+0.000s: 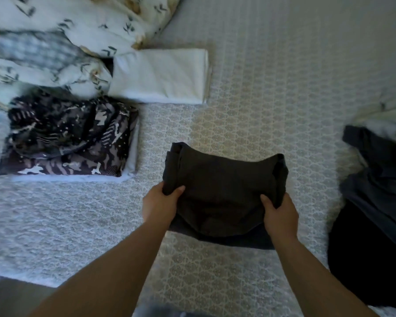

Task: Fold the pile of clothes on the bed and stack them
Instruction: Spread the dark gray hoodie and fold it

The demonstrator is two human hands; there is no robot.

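A dark brown folded garment (pixel 222 191) lies in the middle of the patterned bed cover (pixel 272 106). My left hand (pixel 159 205) grips its near left corner, thumb on top. My right hand (pixel 279 213) grips its near right corner the same way. To the left sits a folded stack, a dark camouflage-print garment (pixel 66 138) on top of a pale folded piece. Behind it lies a folded white cloth (pixel 162 76). A heap of unfolded dark and white clothes (pixel 380 175) fills the right edge.
A rumpled leaf-print duvet (pixel 62 30) and pillows crowd the far left corner. The bed's near edge (pixel 21 280) shows at the lower left, with floor below it. Open cover stretches across the far right.
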